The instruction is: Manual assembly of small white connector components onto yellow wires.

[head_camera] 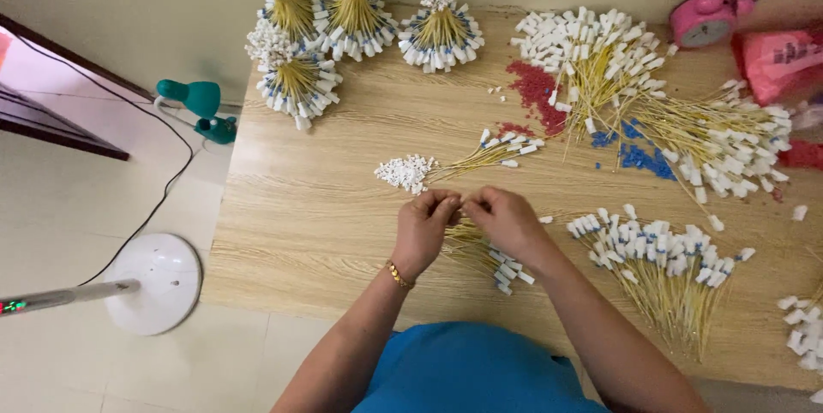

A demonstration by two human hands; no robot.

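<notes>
Pinching together at the centre of the pale wooden table [283,233], the left hand [422,233] and right hand [506,220] meet fingertip to fingertip, fingers closed on a small piece too tiny to identify. Directly beneath them lies a loose bundle of thin yellow wires with white-and-blue end caps [489,257]. A smaller wire bundle with a white cluster at one end [446,164] rests just beyond the hands. Four tied, upright bundles [343,19] stand at the far edge. Red plastic granules [533,87] and blue granules [643,158] lie among loose wires to the right, near a pink alarm clock [705,19].
</notes>
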